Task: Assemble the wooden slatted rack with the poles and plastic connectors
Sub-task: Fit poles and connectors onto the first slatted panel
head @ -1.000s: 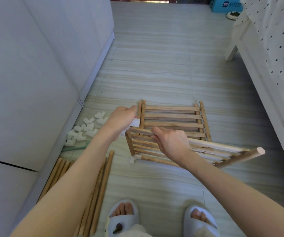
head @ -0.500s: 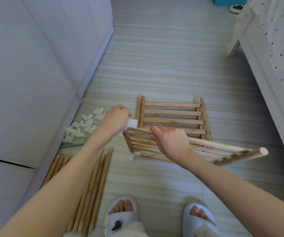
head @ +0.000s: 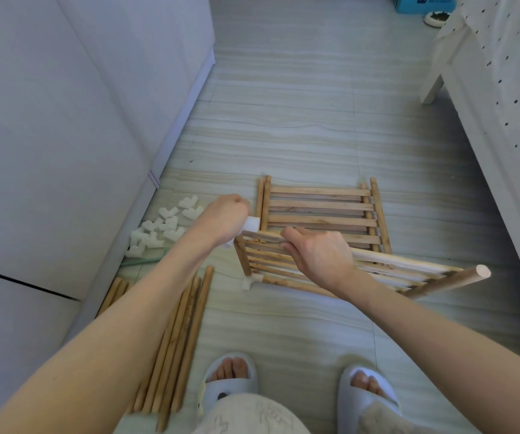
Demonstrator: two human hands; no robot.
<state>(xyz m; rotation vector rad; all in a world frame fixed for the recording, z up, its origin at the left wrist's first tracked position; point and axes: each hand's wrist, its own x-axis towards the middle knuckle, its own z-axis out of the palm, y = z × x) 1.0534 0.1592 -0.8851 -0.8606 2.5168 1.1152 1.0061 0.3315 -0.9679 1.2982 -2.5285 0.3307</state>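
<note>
Gripping a white plastic connector [head: 250, 224] with curled fingers, the left hand [head: 222, 219] holds it at the upper left corner of a wooden slatted panel [head: 271, 261], where the end of the top pole [head: 406, 263] meets it. The right hand [head: 318, 255] is closed around this same pole, just at 3 o'clock from the connector, with the thumb lying along the wood. The panel stands tilted on its lower edge, and a second white connector [head: 250, 281] sits at its lower left corner, touching the floor [head: 283, 145]. One thicker pole end [head: 482, 272] points out toward 3 o'clock.

A second slatted panel [head: 321, 211] lies flat on the floor at 12 o'clock from the hands, just behind the tilted one. A heap of loose white connectors [head: 165, 228] lies at 9 o'clock from the left hand, near the white cabinet [head: 64, 120]. A bundle of loose poles [head: 174, 339] lies on the floor at 7 o'clock, under the left forearm. Two feet in grey slippers [head: 230, 383] are at 6 o'clock. A white bed frame [head: 487, 158] with dotted cloth stands at 2 o'clock.
</note>
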